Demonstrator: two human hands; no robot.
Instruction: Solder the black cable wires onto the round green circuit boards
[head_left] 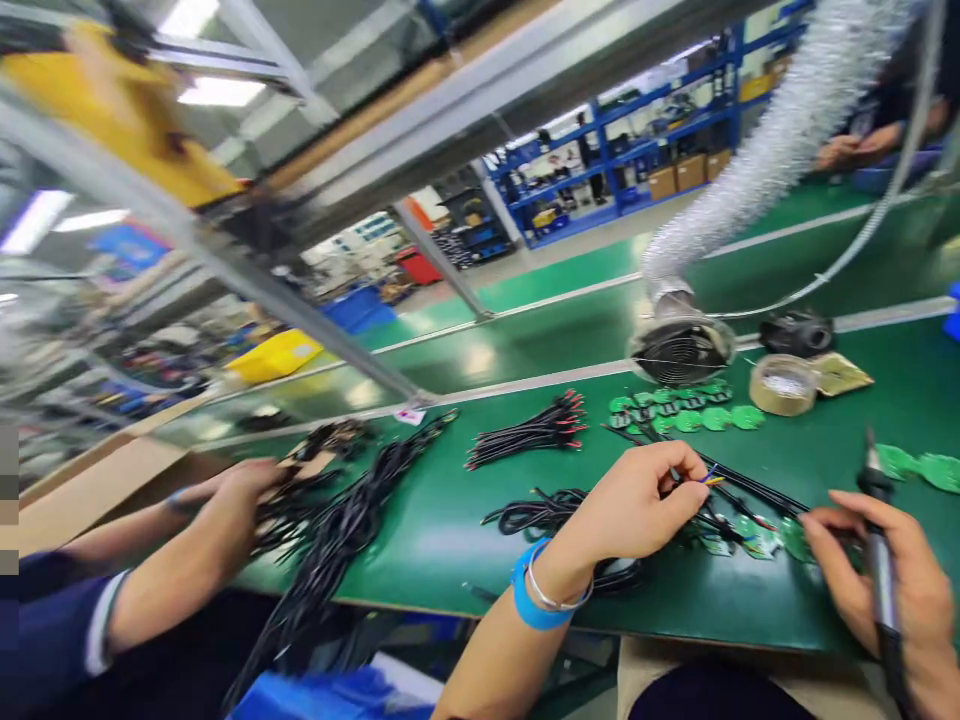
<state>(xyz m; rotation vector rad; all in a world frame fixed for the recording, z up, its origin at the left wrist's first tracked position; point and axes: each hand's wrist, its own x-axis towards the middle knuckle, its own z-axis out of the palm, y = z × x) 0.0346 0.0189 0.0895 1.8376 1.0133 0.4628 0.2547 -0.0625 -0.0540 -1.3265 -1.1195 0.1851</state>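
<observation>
My left hand, with a blue band and a silver bracelet at the wrist, pinches a black cable whose thin coloured wires stick out past the fingertips. A soldering iron rests in my right hand, its tip pointing up and away. The right fingertips are close to the ends of several black cables; whether they touch cannot be told. Below and between the hands lie small green circuit boards, some with wires on them. A coiled black cable is partly hidden behind my left forearm.
Behind the hands are rows of green boards, a tape roll and a fume extractor with a silver duct. Red-tipped black wires lie mid-table. At left, a co-worker's hands are among black cables.
</observation>
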